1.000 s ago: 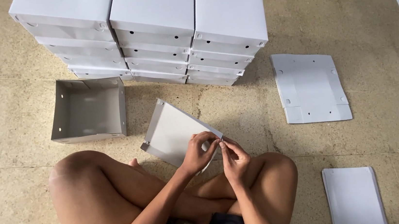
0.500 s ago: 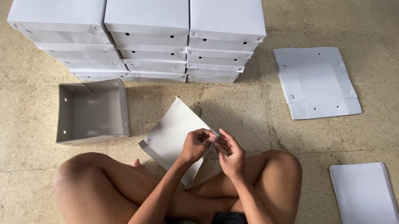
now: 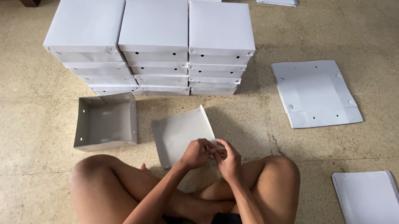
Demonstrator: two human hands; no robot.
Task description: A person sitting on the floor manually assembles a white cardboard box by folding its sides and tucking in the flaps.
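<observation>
I am working a corner of the half-folded white box panel [image 3: 179,134], and both my hands meet at its near right corner: my left hand [image 3: 196,153] has its fingers closed on the edge of the sheet from the left, and my right hand [image 3: 228,159] pinches the same corner from the right, thumb and fingertips pressed together on a small flap I cannot quite make out. To do this fold well, I judge I should keep the left grip firm so the panel does not swing, run the crease squarely along its scored line, and seat any tab fully before letting go, since a skewed corner would leave the wall leaning. The panel itself is a thin, pale grey-white sheet with a matt face, tilted up off the floor [image 3: 21,139] just in front of my crossed legs, its far edge raised and its right side bent upward into a low wall. It looks light and springy, likely to flex if held by one point only. Just to its left an open finished box [image 3: 105,122] stands with small round holes in its sides. Beyond both, three stacks of closed white boxes [image 3: 156,43] stand side by side, touching. A flat unfolded sheet [image 3: 315,93] lies well to the right, and another sheet [image 3: 369,198] lies near my right knee.
</observation>
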